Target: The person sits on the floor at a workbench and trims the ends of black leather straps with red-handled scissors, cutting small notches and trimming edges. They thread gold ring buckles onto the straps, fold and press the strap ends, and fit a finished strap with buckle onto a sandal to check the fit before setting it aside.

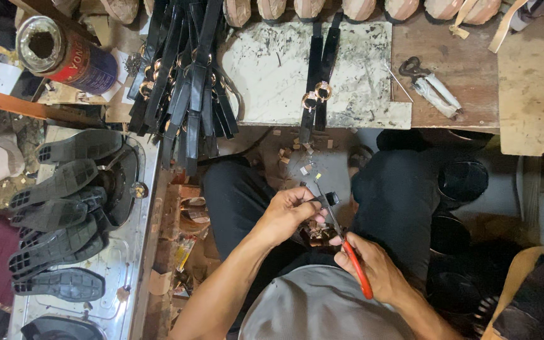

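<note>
My left hand [288, 214] pinches a short black strap piece [330, 199] over my lap. My right hand [373, 267] is closed on red-handled scissors [355, 264], whose blades reach up to the strap piece. Both hands hover between my knees in dark trousers. Two black straps with gold rings [318, 88] lie on the stained white slab [278, 69] on the bench, hanging over its near edge.
A bundle of black straps with gold rings [184, 75] hangs off the bench at left. Several black shoe soles [58, 214] are stacked on a metal tray at left. A glue can [64, 53] lies top left. Metal pincers [432, 85] rest on the wooden bench. Scraps litter the floor.
</note>
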